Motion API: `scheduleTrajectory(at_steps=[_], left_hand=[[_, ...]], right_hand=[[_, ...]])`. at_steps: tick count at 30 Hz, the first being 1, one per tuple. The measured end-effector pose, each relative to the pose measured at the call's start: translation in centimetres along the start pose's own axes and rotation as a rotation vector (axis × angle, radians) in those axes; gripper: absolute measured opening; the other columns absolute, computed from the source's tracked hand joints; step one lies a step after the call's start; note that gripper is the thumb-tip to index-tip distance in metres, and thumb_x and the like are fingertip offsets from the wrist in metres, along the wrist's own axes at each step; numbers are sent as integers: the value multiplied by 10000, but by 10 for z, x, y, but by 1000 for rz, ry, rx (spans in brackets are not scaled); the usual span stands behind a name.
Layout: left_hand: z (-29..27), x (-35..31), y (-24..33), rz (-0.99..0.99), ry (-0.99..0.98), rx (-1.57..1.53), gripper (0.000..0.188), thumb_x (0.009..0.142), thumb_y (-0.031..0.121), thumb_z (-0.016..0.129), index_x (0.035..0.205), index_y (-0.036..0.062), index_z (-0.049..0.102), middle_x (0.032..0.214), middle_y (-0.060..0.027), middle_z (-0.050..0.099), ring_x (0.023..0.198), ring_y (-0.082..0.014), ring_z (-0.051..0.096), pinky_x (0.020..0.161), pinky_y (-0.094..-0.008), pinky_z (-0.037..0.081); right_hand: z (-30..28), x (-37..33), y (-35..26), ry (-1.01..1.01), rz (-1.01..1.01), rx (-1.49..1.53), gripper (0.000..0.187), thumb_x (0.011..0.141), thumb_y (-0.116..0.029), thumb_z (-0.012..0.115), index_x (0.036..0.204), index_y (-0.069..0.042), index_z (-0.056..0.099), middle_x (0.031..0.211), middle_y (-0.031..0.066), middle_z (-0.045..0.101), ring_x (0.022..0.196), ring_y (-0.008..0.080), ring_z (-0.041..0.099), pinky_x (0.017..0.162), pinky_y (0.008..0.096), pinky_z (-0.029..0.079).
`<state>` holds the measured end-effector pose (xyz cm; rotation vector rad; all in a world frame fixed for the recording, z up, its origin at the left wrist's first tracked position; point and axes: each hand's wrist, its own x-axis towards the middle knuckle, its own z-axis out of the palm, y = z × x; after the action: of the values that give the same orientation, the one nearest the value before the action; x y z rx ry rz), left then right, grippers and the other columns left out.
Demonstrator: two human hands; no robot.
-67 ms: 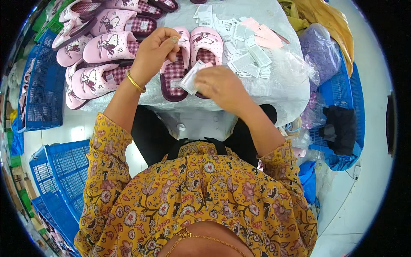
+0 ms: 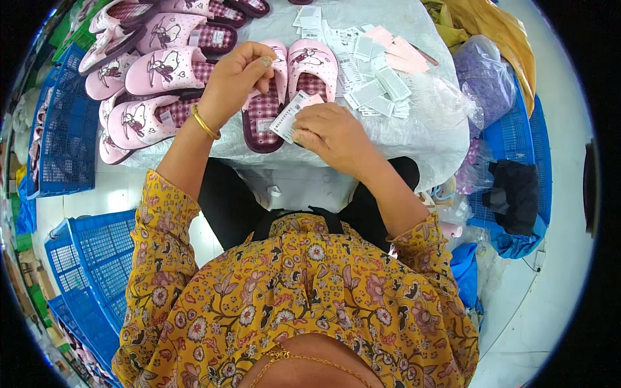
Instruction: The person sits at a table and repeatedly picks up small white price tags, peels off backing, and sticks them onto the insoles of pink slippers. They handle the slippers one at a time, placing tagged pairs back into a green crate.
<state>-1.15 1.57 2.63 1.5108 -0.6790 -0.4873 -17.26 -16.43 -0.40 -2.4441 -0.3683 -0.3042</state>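
Observation:
Two pink slippers with dark soles and plaid linings lie side by side at the table's near edge: a left one (image 2: pixel 262 123) and a right one (image 2: pixel 313 61). Over the left slipper's upper, my left hand (image 2: pixel 238 76) is closed, thumb and fingers curled together; whatever they hold is hidden. My right hand (image 2: pixel 336 137) pinches a white printed tag (image 2: pixel 284 120) above the right slipper's heel. A bit of pink card (image 2: pixel 313 100) shows beside that tag, partly behind my fingers.
Several pink slippers (image 2: pixel 165 70) are piled on the table's left. White tags (image 2: pixel 367 94) and pink cards (image 2: pixel 405 54) lie spread to the right on the plastic-covered table (image 2: pixel 427 139). Blue crates (image 2: pixel 71 129) stand at left, another blue crate (image 2: pixel 511 136) with bagged items at right.
My right hand has turned slightly and its fingers have shifted on the tag, whose printed face now shows more clearly. My left hand has hardly moved.

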Motion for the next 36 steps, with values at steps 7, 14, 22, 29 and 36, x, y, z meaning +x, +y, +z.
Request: scheduleTrajectory(at_steps=[7, 14, 22, 29, 36], left_hand=[[27, 0, -16, -36, -178, 135, 143, 943, 62, 566, 1054, -7, 624, 856, -38, 648, 664, -80, 578, 635, -234, 499], [34, -6, -33, -98, -147, 274, 129, 921, 77, 607, 1030, 18, 644, 833, -14, 650, 665, -73, 577, 629, -244, 496], [34, -8, -41, -104, -130, 204, 132, 918, 92, 638, 1027, 18, 649, 843, -17, 658, 702, -74, 586, 644, -251, 503], [32, -8, -46, -87, -144, 196, 123, 919, 68, 631, 1027, 12, 646, 871, -24, 663, 762, -85, 609, 685, -254, 514], [33, -5, -45, -18, -192, 202, 143, 923, 34, 619, 1064, 9, 611, 903, 9, 635, 776, -51, 565, 684, -219, 479]], right_hand=[[21, -5, 12, 443, 233, 99, 246, 848, -58, 677, 1093, -40, 674, 1082, 144, 651, 891, 262, 680, 755, 351, 549], [18, 8, 23, 442, 245, 8, 174, 785, -62, 702, 957, -37, 700, 951, 168, 645, 826, 335, 658, 718, 406, 535], [19, 12, 25, 423, 243, -48, 179, 750, -82, 741, 923, -60, 695, 871, 137, 638, 763, 327, 643, 660, 414, 522], [19, 13, 15, 436, 271, -23, 168, 751, -107, 770, 868, -60, 659, 768, 121, 613, 694, 318, 622, 606, 411, 503], [25, 13, 17, 488, 253, 35, 119, 803, -75, 731, 904, -53, 672, 795, 129, 638, 713, 316, 632, 612, 408, 498]])
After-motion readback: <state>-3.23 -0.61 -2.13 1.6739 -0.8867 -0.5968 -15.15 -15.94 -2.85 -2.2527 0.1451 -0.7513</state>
